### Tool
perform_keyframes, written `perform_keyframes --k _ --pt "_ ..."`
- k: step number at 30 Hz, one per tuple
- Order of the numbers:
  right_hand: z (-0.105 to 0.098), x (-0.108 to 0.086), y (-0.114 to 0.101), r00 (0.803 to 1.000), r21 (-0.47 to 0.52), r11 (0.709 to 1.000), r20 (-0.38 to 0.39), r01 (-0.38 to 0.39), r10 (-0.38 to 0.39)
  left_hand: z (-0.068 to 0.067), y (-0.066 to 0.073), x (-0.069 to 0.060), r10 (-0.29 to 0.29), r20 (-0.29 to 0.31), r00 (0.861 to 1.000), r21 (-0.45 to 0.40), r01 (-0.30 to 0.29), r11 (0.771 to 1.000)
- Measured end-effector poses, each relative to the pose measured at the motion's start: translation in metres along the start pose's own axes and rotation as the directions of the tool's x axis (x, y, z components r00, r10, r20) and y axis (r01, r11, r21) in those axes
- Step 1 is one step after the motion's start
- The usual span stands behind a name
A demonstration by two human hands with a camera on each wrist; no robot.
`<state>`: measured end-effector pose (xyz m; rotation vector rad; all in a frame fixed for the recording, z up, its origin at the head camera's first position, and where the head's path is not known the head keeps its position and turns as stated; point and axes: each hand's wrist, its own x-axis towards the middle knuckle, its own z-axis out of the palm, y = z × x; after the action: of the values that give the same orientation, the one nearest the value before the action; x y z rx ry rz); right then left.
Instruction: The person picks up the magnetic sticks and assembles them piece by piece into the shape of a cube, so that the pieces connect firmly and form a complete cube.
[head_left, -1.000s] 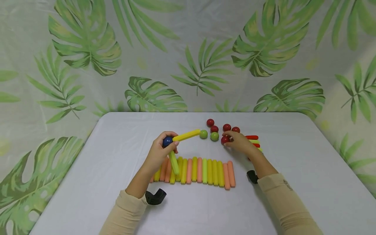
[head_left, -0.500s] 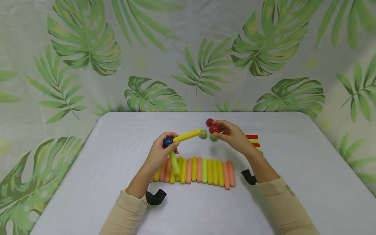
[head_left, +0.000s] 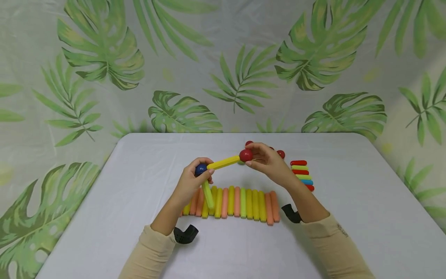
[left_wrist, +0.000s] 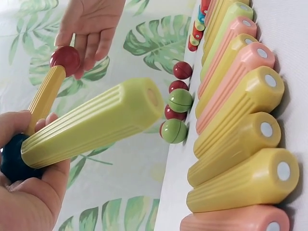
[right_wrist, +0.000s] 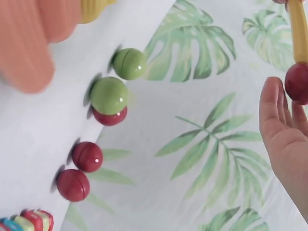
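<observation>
In the head view my left hand grips a dark blue ball. A yellow stick slants up to the right from that ball, and a light green stick points down from it, over the row of sticks. A red ball sits on the yellow stick's far end. Around this ball stand the parted fingers of my right hand; in the right wrist view a gap shows between the red ball and the nearest fingertip. The left wrist view shows the light green stick close up.
Yellow, pink and green sticks lie side by side below the hands. Short coloured sticks are stacked in a column at the right. Loose red balls and green balls rest near the table's back edge.
My right hand has carried a red ball left from the loose balls to the yellow stick's end, and its fingers have parted around it. The left hand has barely moved.
</observation>
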<state>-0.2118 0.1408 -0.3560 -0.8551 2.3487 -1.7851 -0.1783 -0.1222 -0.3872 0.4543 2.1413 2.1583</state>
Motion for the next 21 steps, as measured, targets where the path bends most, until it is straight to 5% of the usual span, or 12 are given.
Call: perform_keyframes --k 4,9,12,17,19,21 --pt "-0.006 -0.016 0.004 0.999 -0.092 0.994 -0.005 -0.05 0.05 -0.001 0.0 0.0 0.004 -0.01 1.0 -0.003 -0.004 1.0" --pt "-0.013 -0.041 0.012 0.972 -0.234 0.947 0.03 -0.222 0.235 -0.003 0.0 0.0 0.009 -0.04 0.999 -0.002 -0.009 1.0" --pt "-0.015 -0.055 0.018 0.918 -0.367 0.864 0.062 -0.344 0.392 -0.004 0.001 0.001 0.012 -0.049 0.999 0.004 -0.012 1.0" --pt "-0.009 -0.068 0.03 0.786 -0.551 0.682 0.074 -0.481 0.614 -0.005 0.001 0.001 0.014 -0.071 0.997 0.004 -0.014 1.0" --pt "-0.005 -0.071 0.035 0.758 -0.585 0.64 0.065 -0.497 0.649 -0.005 0.001 0.001 0.017 -0.074 0.997 0.002 -0.017 1.0" --pt "-0.002 -0.072 0.038 0.755 -0.61 0.618 0.047 -0.497 0.654 -0.006 0.001 0.001 0.023 -0.074 0.997 0.002 -0.023 1.0"
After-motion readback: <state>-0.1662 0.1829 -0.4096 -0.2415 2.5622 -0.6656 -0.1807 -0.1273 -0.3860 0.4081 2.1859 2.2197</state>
